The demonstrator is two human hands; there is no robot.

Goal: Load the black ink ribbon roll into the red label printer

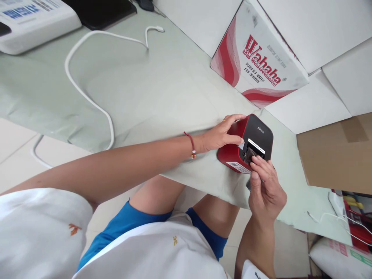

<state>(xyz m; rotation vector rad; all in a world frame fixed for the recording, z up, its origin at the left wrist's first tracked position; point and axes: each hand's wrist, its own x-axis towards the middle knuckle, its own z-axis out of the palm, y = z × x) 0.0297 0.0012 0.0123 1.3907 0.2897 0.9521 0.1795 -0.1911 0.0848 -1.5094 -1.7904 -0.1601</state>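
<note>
A small red and black box-shaped device (263,133) stands on the cloth-covered table near its front edge. My left hand (219,135) grips its left side, with the thumb by the top front edge and the fingers around the far side. A white sticker strip lies beside an opening in the device's black face. At that opening my right hand (266,182) is closed, its fingertips pinching a dark, see-through plastic piece (249,155). Fingers hide part of this piece. Another dark bit (248,184) shows under the right hand, too covered to make out.
A Wahaha water carton (258,66) and plain white boxes line the table's back. A brown cardboard box (334,155) stands to the right. A white cable (87,97) curls across the left side, near a white device (37,31) and a black flat object (101,13).
</note>
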